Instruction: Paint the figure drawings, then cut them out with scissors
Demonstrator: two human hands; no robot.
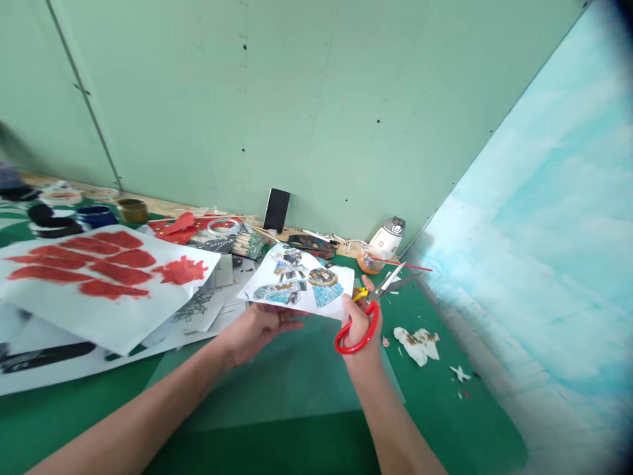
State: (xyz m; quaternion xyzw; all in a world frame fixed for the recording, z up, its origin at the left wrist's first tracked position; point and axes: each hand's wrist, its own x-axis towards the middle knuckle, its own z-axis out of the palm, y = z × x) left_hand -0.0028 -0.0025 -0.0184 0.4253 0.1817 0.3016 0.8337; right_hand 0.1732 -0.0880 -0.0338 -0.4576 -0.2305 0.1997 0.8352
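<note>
A white sheet with coloured printed figures (pixel 324 277) is held up above the green table. My left hand (pixel 260 330) is at its lower left edge, with the thumb side under the paper and some fingers stretched to the right below it. My right hand (pixel 363 323) pinches the sheet's right edge and also holds scissors with red handles (pixel 360 346). The scissor blades are apart and point up and to the right, away from the paper. Something yellow (pixel 360 294) shows beside the right fingers.
Sheets with red painted shapes (pixel 113 264) lie on the left. Paint jars (pixel 132 210) stand behind them. A black phone (pixel 276 210) leans on the green wall. A white bottle (pixel 389 237) stands at the back right. Paper scraps (pixel 418 345) lie on the green table (pixel 445 409).
</note>
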